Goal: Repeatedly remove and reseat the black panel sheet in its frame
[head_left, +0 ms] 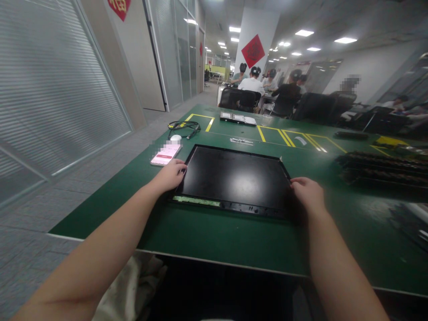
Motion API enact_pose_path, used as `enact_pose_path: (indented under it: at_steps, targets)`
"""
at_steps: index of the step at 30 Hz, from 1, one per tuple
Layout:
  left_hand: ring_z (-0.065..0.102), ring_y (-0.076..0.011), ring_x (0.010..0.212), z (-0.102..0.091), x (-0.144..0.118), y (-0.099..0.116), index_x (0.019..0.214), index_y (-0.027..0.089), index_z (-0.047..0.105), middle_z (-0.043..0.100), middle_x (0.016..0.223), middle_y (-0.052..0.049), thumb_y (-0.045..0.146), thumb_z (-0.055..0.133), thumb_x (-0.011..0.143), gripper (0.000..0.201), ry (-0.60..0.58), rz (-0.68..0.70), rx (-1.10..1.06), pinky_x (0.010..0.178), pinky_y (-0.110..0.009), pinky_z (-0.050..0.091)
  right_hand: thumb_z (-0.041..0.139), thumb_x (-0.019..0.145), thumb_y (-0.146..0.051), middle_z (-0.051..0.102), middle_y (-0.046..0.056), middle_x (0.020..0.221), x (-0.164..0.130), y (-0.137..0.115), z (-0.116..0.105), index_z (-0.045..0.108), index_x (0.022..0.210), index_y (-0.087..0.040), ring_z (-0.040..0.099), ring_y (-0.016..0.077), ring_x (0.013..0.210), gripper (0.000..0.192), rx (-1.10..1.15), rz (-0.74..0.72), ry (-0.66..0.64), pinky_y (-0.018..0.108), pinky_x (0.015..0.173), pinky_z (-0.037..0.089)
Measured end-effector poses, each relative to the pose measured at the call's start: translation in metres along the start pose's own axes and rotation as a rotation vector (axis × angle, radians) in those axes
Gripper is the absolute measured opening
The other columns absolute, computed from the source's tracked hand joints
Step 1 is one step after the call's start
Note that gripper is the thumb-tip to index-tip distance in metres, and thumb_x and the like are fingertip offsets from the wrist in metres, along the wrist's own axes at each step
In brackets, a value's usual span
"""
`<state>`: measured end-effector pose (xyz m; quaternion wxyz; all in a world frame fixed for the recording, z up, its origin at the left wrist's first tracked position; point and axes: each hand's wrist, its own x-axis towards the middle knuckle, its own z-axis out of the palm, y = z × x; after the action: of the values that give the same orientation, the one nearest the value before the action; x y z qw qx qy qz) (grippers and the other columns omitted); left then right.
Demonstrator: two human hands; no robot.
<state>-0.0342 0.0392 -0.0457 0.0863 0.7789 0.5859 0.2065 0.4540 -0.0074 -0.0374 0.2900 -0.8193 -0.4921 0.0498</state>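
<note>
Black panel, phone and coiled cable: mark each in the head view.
black panel [234,178], head view, middle of its glossy face.
phone [165,154], head view, centre of its lit screen.
coiled cable [183,126], head view, on the loop.

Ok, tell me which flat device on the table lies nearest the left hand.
The pink-screened phone, just beyond the left hand; the other small devices lie far back.

Bare green table [214,236] before the black panel [234,178]; phone [166,154] just left, stacked trays [381,169] right.
</note>
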Motion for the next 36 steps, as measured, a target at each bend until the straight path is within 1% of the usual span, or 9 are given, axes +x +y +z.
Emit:
enact_pose_path:
  at_steps: [7, 13, 18, 21, 24, 28, 30, 32, 36]
  targets:
    - [0.062, -0.0339, 0.125, 0.001, -0.001, 0.001, 0.112, 0.016, 0.078, 0.066, 0.129, -0.016, 0.024, 0.051, 0.081, 0.042, 0.009, 0.010, -0.007, 0.116, -0.048, 0.045, 0.061, 0.079, -0.027, 0.077, 0.008, 0.090, -0.002, -0.004, -0.001, 0.082, 0.093, -0.023, 0.067, 0.0245, 0.083, 0.026, -0.012, -0.002, -0.001, 0.035, 0.076, 0.049]
    - [0.061, -0.0338, 0.128, 0.003, -0.001, 0.002, 0.117, 0.014, 0.077, 0.064, 0.132, -0.018, 0.023, 0.049, 0.084, 0.044, 0.003, 0.001, 0.003, 0.117, -0.045, 0.045, 0.062, 0.078, -0.026, 0.077, 0.007, 0.089, -0.002, -0.003, -0.002, 0.082, 0.091, -0.023, 0.067, 0.0241, 0.082, 0.024, -0.012, -0.008, 0.005, 0.034, 0.074, 0.048]
    - [0.059, -0.0333, 0.129, 0.002, -0.001, 0.002, 0.121, 0.014, 0.075, 0.063, 0.134, -0.017, 0.022, 0.048, 0.085, 0.045, -0.012, 0.000, 0.006, 0.118, -0.046, 0.044, 0.060, 0.079, -0.027, 0.077, 0.008, 0.091, -0.002, -0.004, -0.003, 0.082, 0.094, -0.022, 0.067, 0.0248, 0.084, 0.027, -0.009, 0.006, -0.013, 0.034, 0.074, 0.047]
    - [0.058, -0.0341, 0.131, 0.000, -0.002, 0.004, 0.125, 0.011, 0.073, 0.061, 0.136, -0.019, 0.025, 0.046, 0.087, 0.048, -0.047, 0.010, 0.010, 0.118, -0.046, 0.043, 0.060, 0.079, -0.027, 0.077, 0.007, 0.093, -0.003, -0.005, -0.004, 0.082, 0.095, -0.023, 0.067, 0.0252, 0.087, 0.027, -0.007, 0.014, -0.023, 0.035, 0.076, 0.048]
    - [0.057, -0.0361, 0.132, -0.005, -0.004, 0.006, 0.130, 0.012, 0.071, 0.059, 0.139, -0.019, 0.035, 0.050, 0.089, 0.052, -0.084, 0.043, -0.001, 0.117, -0.048, 0.043, 0.061, 0.079, -0.028, 0.077, 0.007, 0.095, -0.003, -0.005, -0.004, 0.082, 0.096, -0.023, 0.068, 0.0258, 0.089, 0.027, -0.009, 0.020, -0.031, 0.035, 0.077, 0.048]
    - [0.048, -0.0415, 0.141, -0.012, -0.010, 0.009, 0.138, 0.014, 0.066, 0.049, 0.151, -0.020, 0.054, 0.062, 0.083, 0.068, -0.118, 0.058, -0.024, 0.120, -0.055, 0.037, 0.060, 0.080, -0.027, 0.077, 0.008, 0.096, -0.003, -0.005, -0.003, 0.082, 0.097, -0.023, 0.068, 0.0263, 0.090, 0.028, -0.009, 0.022, -0.039, 0.036, 0.079, 0.048]
    - [0.042, -0.0430, 0.146, -0.016, -0.012, 0.011, 0.141, 0.015, 0.063, 0.043, 0.157, -0.021, 0.059, 0.068, 0.078, 0.077, -0.133, 0.075, -0.031, 0.121, -0.056, 0.033, 0.060, 0.080, -0.027, 0.077, 0.008, 0.096, -0.003, -0.005, -0.003, 0.082, 0.097, -0.023, 0.068, 0.0264, 0.091, 0.028, -0.009, 0.027, -0.040, 0.036, 0.079, 0.048]
    - [0.040, -0.0425, 0.148, -0.020, -0.014, 0.014, 0.144, 0.017, 0.062, 0.040, 0.161, -0.021, 0.061, 0.072, 0.075, 0.082, -0.171, 0.110, -0.040, 0.122, -0.055, 0.032, 0.060, 0.080, -0.027, 0.077, 0.007, 0.095, -0.004, -0.006, -0.003, 0.082, 0.096, -0.022, 0.068, 0.0259, 0.090, 0.028, -0.005, 0.024, -0.034, 0.035, 0.079, 0.048]
    - [0.039, -0.0400, 0.150, -0.028, -0.018, 0.020, 0.146, 0.021, 0.060, 0.040, 0.164, -0.019, 0.057, 0.077, 0.075, 0.081, -0.275, 0.201, -0.078, 0.121, -0.052, 0.034, 0.061, 0.079, -0.025, 0.077, 0.007, 0.093, -0.004, -0.008, -0.004, 0.082, 0.094, -0.022, 0.067, 0.0245, 0.087, 0.026, 0.009, 0.033, -0.029, 0.034, 0.078, 0.048]
